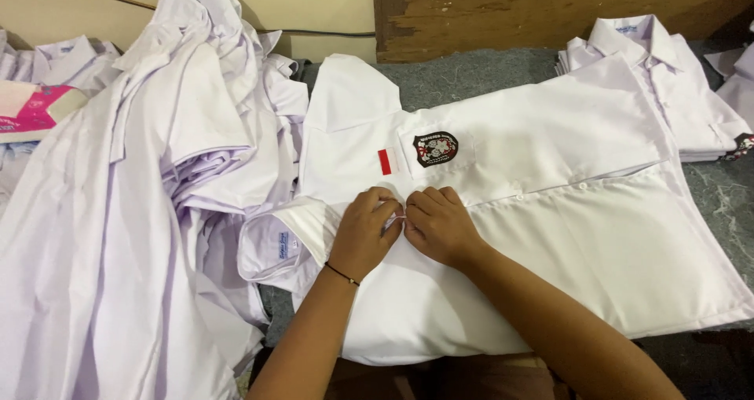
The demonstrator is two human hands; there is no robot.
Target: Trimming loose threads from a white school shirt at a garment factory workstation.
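Flat, the white shirt (550, 211) bears a dark chest badge (436, 148).

Left hand (363, 231): palm down, fingers curled and pinched at the tips, a thin dark band worn at the wrist. Right hand (440, 225): knuckles up, fingers bent, fingertips met with the left hand's. Both forearms bare, extended forward.

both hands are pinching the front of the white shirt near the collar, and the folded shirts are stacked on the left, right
Not quite. In the head view, both the left hand and the right hand do pinch the front of the white shirt near the collar, but the folded shirts are stacked on the right. The left holds a loose heap of shirts.
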